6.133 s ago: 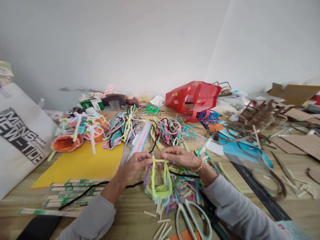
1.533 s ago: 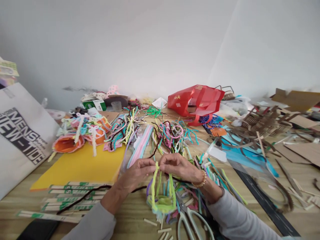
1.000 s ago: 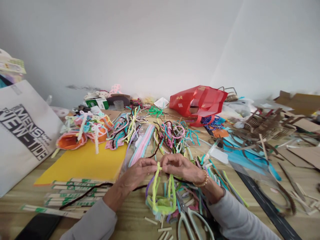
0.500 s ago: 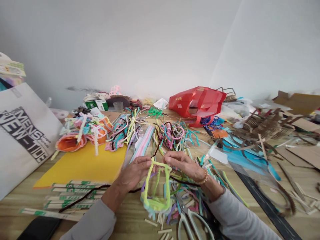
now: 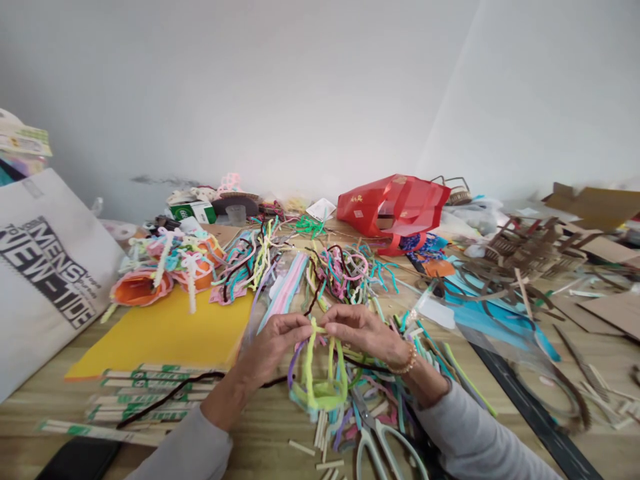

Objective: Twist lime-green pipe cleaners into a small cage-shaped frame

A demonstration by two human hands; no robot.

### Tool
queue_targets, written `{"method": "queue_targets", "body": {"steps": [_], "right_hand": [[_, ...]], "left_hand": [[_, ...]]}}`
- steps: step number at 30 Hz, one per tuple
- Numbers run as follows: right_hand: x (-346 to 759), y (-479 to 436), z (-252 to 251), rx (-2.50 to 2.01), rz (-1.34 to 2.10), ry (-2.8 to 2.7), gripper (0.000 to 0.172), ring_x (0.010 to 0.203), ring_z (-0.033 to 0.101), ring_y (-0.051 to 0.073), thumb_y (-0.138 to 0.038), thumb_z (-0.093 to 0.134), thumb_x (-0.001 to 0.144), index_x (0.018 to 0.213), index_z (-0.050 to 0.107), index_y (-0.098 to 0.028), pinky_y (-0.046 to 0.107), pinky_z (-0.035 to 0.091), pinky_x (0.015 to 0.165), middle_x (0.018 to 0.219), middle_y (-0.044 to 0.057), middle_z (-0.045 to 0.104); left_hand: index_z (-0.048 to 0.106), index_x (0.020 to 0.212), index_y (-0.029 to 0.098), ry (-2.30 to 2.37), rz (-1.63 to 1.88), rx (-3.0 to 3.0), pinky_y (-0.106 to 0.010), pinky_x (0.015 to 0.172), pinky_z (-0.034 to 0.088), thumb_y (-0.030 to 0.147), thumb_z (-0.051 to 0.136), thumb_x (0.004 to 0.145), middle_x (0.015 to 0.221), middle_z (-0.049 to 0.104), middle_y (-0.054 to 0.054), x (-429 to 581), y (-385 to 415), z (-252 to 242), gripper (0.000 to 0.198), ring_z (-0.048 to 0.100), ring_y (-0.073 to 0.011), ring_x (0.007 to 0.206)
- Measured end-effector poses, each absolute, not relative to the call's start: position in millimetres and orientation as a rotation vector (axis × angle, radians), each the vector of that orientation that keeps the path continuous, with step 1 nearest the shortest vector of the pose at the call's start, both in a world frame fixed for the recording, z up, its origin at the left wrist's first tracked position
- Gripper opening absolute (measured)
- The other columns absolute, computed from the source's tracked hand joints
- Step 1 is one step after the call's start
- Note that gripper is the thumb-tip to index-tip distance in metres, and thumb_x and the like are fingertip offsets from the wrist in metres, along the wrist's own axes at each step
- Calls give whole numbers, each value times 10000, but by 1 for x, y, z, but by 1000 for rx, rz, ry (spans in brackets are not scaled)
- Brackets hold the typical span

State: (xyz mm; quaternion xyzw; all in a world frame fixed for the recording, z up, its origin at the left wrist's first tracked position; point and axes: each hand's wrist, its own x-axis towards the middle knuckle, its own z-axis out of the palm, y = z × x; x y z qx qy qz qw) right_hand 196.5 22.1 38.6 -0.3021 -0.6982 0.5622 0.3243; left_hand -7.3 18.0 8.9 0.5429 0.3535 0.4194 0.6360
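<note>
A box-like frame bent from yellow-green pipe cleaners (image 5: 309, 373) hangs between my hands, with purple and pale blue strands at its lower part. The fingertips of my left hand (image 5: 273, 347) pinch its top left corner. My right hand (image 5: 367, 333) pinches the top edge just beside, its thumb and forefinger close to the left fingertips. White-handled scissors (image 5: 375, 433) lie below my right hand on a heap of loose pipe cleaners. A dark brown pipe cleaner (image 5: 170, 393) runs across the table under my left wrist.
Paper-wrapped chopsticks (image 5: 135, 400) and a yellow sheet (image 5: 175, 333) lie at left, near a white printed bag (image 5: 45, 267). Bundles of pipe cleaners (image 5: 345, 267) spread behind my hands. A red bag (image 5: 390, 203) stands at the back. Brown strips and cardboard (image 5: 615, 307) cover the right side.
The yellow-green frame has turned, so its near upright now stands at the middle. My two hands have come closer together at its top.
</note>
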Motion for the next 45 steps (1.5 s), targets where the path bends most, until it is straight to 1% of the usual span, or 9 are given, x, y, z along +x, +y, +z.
{"method": "queue_targets", "body": {"steps": [3,9,13,18,25,31,36,41,45], "right_hand": [[193,18,41,-853,1290,-1893,257,709,539,119,-380,613,838,911,642,-135,214,419,610,829,34,621],[192,16,42,-962,1086,-1979,166,731,570,138,-308,607,839,887,639,-152,230,430,633,802,23,643],[191,17,40,-965,1079,-1986,176,691,563,135,-332,591,842,875,625,-162,230,443,595,770,11,618],[190,14,43,-999,1075,-1988,191,611,540,118,-318,555,862,950,630,-166,222,426,533,730,1,595],[188,10,44,-990,1002,-2001,155,739,582,150,-246,566,854,938,667,-162,247,438,653,796,29,638],[187,9,41,-1005,1039,-1957,113,689,553,136,-225,565,844,891,648,-164,232,424,600,790,22,623],[186,8,42,-976,944,-1997,81,724,552,141,-169,558,847,856,638,-165,248,421,673,778,18,615],[183,4,38,-858,692,-2106,138,768,538,151,-124,486,880,846,609,-174,263,416,705,825,36,589],[184,4,33,-729,306,-2317,229,752,491,161,-82,387,890,850,594,-171,274,406,672,853,66,551]], "left_hand": [[672,695,132,918,958,1437,-218,608,350,317,669,749,613,582,19,-4,14,15,193,470,-110,608],[661,633,144,986,971,1535,-231,630,371,307,643,745,595,588,7,2,8,28,199,486,-130,606],[673,637,143,955,949,1539,-236,643,390,319,644,742,600,611,-6,1,10,27,208,511,-140,615],[684,673,142,889,903,1526,-234,671,391,325,628,764,652,636,-15,-2,11,25,213,529,-142,649],[663,633,140,860,896,1471,-236,645,371,352,631,766,603,610,-4,-1,12,20,253,499,-128,598],[661,639,135,826,875,1451,-233,617,356,378,629,779,610,595,-3,-2,15,10,282,482,-122,597],[644,644,136,800,868,1431,-240,613,344,365,627,777,604,564,2,-3,16,5,266,467,-121,596],[612,644,135,789,879,1396,-225,590,314,332,631,776,587,526,21,-4,17,3,238,434,-104,579],[630,667,129,767,880,1295,-226,567,298,342,651,756,585,532,17,-3,18,2,231,419,-101,566]]}}
